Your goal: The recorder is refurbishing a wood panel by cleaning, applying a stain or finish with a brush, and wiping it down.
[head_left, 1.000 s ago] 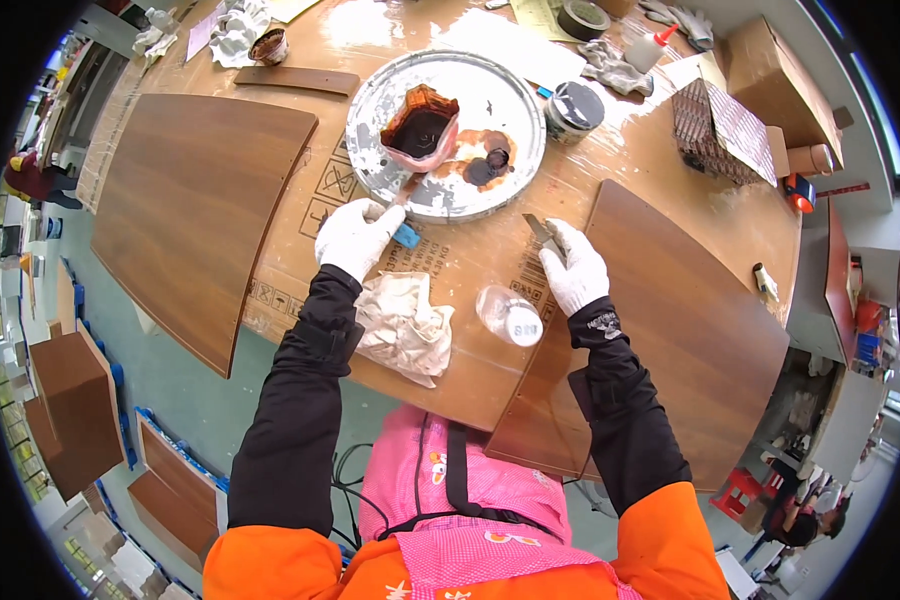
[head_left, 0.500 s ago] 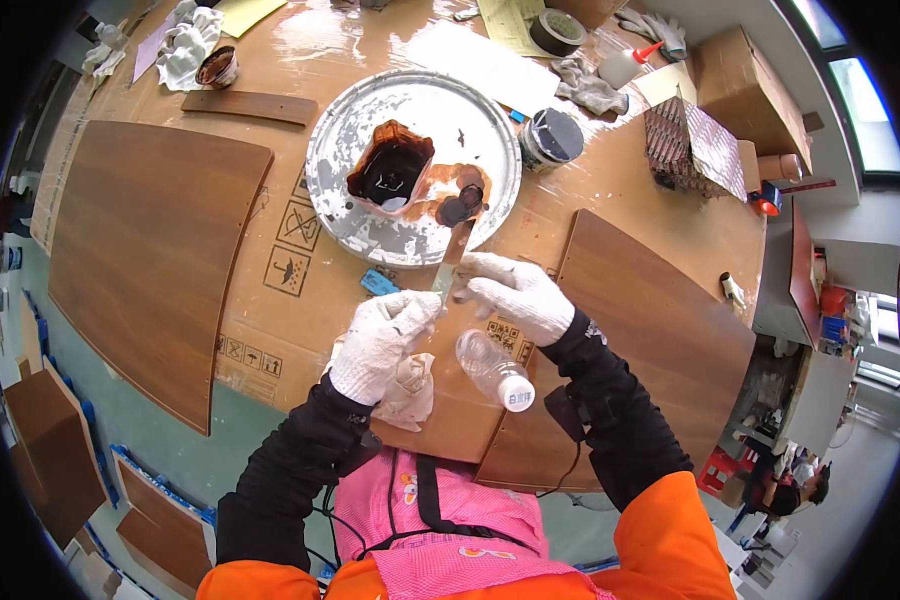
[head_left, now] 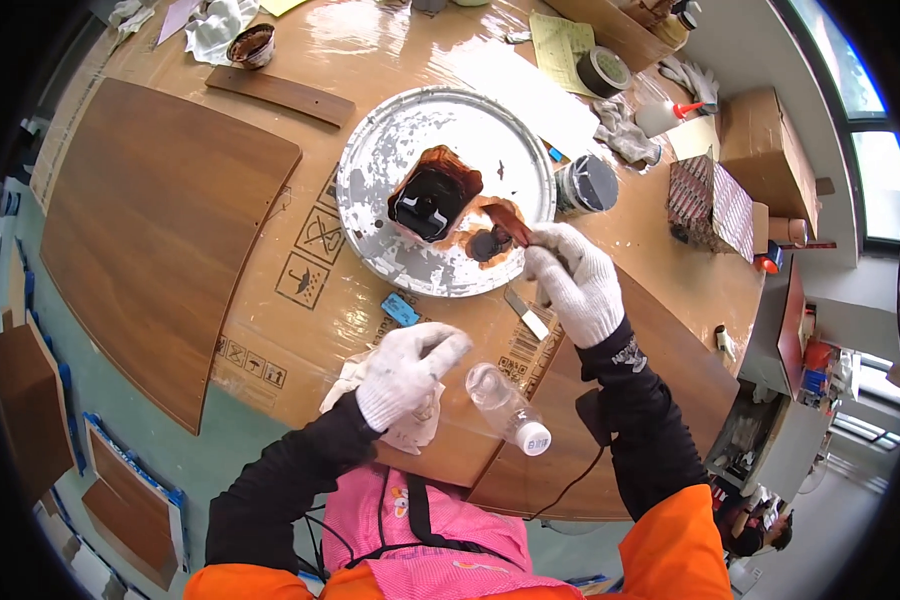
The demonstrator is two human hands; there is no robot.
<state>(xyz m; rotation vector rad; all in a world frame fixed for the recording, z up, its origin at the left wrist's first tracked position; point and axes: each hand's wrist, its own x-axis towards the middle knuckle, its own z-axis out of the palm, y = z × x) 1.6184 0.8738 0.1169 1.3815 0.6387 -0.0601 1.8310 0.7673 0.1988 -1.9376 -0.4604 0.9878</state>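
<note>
My right hand [head_left: 576, 285], in a white knit glove, pinches a brown-stained flat scraper [head_left: 508, 222]. The scraper's tip is over the brown smears and dark blobs [head_left: 488, 245] on a white, paint-flecked round lid [head_left: 375, 250]. Beside the smears stands a cut-open container [head_left: 435, 195] of dark brown liquid. My left hand [head_left: 407, 372], also gloved, hovers with fingers loosely bent and nothing visible in them. A crumpled cloth [head_left: 415, 425] lies partly under it. Between my hands lies a clear bottle with a white cap [head_left: 508, 410]. A small white-handled scraper [head_left: 532, 318] is below my right hand.
Curved brown wood panels [head_left: 160, 230] [head_left: 660, 370] flank the lid. A blue block [head_left: 400, 309] sits near its lower edge. To the right are a grey-lidded jar [head_left: 587, 185], a red-tipped squeeze bottle [head_left: 663, 117], and a cardboard box [head_left: 767, 150]. A brown-stained cup [head_left: 252, 47] stands far left.
My hands have moved apart. The right has carried the stained scraper up toward the lid's smears; the left has let go and dropped lower. The view has shifted slightly.
</note>
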